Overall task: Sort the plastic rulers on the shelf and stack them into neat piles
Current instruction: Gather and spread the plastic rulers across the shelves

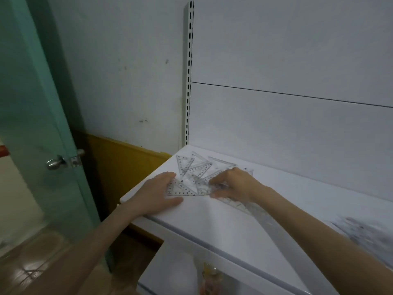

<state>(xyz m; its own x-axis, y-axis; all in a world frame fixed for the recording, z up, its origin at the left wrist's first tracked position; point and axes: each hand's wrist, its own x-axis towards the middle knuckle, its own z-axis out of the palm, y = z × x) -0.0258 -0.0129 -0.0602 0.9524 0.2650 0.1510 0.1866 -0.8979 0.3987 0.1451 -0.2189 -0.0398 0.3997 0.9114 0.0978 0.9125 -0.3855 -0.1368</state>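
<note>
The clear rulers (191, 169) lie in a loose, overlapping heap on the white shelf (212, 226), close to its back left corner and just in front of the slotted post (188, 81) that rises there. Most of them are triangles, crossed over each other at all angles. The left hand (158, 191) lies flat near the shelf's left edge, fingers straight and together, with the fingertips resting on the near set square (180, 190) at the front of the heap and the thumb stretched out on the bare shelf. The right hand (234, 184) sits on the right side of the heap, fingers bent down onto the plastic and thumb tucked toward the front; the blur there keeps me from telling whether it really grips a piece or only presses on it. A long ruler (238, 204) runs out from under that wrist toward the shelf's front right. To the left stands a green glass door (32, 103) with a metal knob (55, 162).
</note>
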